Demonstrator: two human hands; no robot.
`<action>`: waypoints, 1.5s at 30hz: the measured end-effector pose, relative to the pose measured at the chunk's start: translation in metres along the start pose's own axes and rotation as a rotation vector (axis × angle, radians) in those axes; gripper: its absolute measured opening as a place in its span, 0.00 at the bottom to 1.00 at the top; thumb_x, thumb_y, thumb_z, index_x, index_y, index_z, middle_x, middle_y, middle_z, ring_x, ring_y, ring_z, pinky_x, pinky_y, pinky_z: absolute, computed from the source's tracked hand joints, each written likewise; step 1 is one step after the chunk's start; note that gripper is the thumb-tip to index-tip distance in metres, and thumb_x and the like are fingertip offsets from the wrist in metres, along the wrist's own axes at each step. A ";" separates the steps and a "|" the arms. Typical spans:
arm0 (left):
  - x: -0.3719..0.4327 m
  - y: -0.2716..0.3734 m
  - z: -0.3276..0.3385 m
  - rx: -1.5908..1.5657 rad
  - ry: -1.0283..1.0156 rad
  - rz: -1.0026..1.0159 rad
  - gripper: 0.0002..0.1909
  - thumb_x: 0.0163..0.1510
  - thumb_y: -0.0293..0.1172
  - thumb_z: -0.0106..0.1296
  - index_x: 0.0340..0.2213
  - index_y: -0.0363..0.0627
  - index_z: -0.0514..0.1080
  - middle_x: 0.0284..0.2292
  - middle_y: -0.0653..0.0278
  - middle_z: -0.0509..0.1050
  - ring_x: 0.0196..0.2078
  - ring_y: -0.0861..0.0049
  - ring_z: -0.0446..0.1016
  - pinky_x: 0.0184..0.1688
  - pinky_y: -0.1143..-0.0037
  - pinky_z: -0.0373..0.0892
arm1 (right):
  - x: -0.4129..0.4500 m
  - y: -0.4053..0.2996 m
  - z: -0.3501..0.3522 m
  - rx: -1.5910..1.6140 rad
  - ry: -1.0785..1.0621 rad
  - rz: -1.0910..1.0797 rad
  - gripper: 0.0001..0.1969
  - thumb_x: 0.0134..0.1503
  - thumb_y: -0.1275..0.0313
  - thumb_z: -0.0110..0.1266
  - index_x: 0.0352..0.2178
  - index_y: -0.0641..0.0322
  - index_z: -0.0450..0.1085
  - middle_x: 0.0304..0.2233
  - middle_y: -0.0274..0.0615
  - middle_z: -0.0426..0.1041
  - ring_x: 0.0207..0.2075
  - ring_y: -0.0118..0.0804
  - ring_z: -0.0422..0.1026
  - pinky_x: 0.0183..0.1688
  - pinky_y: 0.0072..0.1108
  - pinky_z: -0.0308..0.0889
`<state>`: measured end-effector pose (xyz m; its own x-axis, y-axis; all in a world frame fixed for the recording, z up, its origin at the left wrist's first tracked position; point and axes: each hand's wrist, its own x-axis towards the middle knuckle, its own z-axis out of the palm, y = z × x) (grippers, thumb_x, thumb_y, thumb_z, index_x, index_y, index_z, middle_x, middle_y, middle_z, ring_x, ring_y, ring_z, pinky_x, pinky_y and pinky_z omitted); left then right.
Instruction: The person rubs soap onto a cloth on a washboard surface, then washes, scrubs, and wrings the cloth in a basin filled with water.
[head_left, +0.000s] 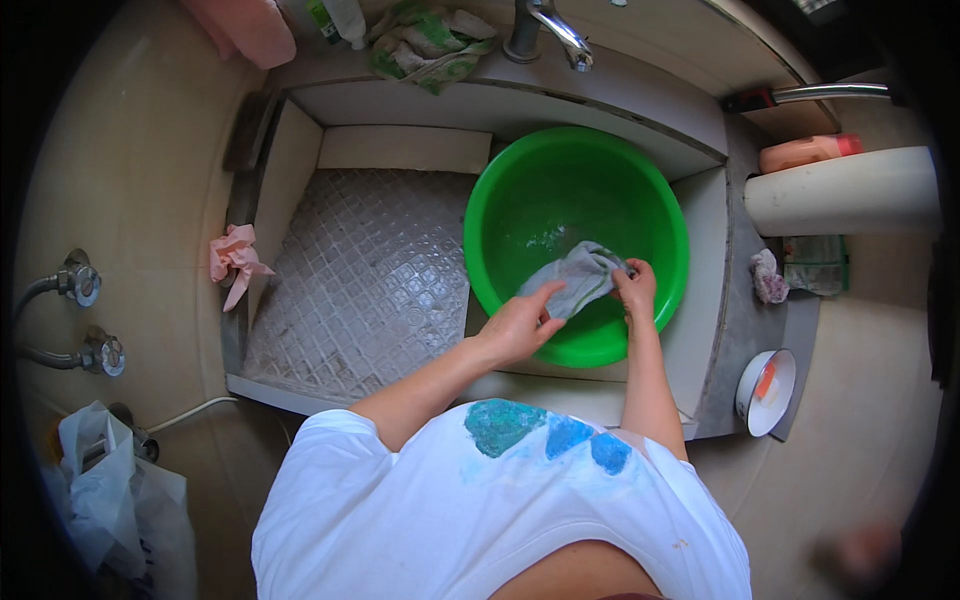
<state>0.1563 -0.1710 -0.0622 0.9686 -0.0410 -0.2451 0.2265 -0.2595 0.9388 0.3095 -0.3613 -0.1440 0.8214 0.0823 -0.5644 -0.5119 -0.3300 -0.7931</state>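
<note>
A grey cloth (581, 274) with a green-striped edge is spread between my hands over the green plastic basin (480, 202). My left hand (521, 322) has the cloth's left end, its index finger and thumb spread at the edge; the other fingers are partly hidden. At the right end, my right hand (637, 289) pinches the striped border between thumb and fingers. Water in the basin shows small glints behind the cloth. The basin rests at the right side of a tiled wash sink (360, 285) with a ridged floor.
A chrome faucet (559, 34) rises behind the sink beside a crumpled green-and-white towel (431, 45). Pink gloves (238, 259) drape over the left rim. On the right ledge are a white bowl (784, 405) holding soap, a scrubbing puff (769, 277) and a pinkish bottle (802, 154).
</note>
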 end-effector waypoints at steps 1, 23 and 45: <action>0.002 -0.005 0.002 -0.023 0.068 -0.033 0.26 0.49 0.31 0.51 0.49 0.43 0.57 0.22 0.59 0.71 0.21 0.74 0.69 0.25 0.75 0.65 | 0.004 0.010 -0.006 -0.318 0.161 -0.215 0.19 0.41 0.74 0.55 0.38 0.67 0.63 0.33 0.45 0.71 0.33 0.34 0.71 0.35 0.22 0.69; 0.013 -0.014 0.011 -1.374 0.154 -0.461 0.14 0.57 0.42 0.36 0.40 0.48 0.62 0.35 0.67 0.70 0.36 0.77 0.70 0.39 0.75 0.68 | -0.105 -0.055 0.097 -0.592 -0.046 -0.881 0.13 0.51 0.60 0.47 0.27 0.60 0.62 0.22 0.50 0.69 0.23 0.52 0.68 0.24 0.35 0.63; 0.013 -0.021 -0.002 -1.064 0.197 -0.487 0.29 0.52 0.38 0.45 0.53 0.47 0.51 0.50 0.63 0.56 0.54 0.69 0.51 0.51 0.59 0.51 | -0.007 0.009 0.034 -0.640 -0.276 -0.477 0.23 0.38 0.64 0.63 0.34 0.67 0.67 0.31 0.52 0.71 0.34 0.46 0.71 0.39 0.28 0.66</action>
<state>0.1645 -0.1639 -0.0851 0.7348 0.0130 -0.6782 0.4570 0.7294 0.5091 0.2909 -0.3328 -0.1552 0.7800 0.5470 -0.3038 0.1835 -0.6642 -0.7246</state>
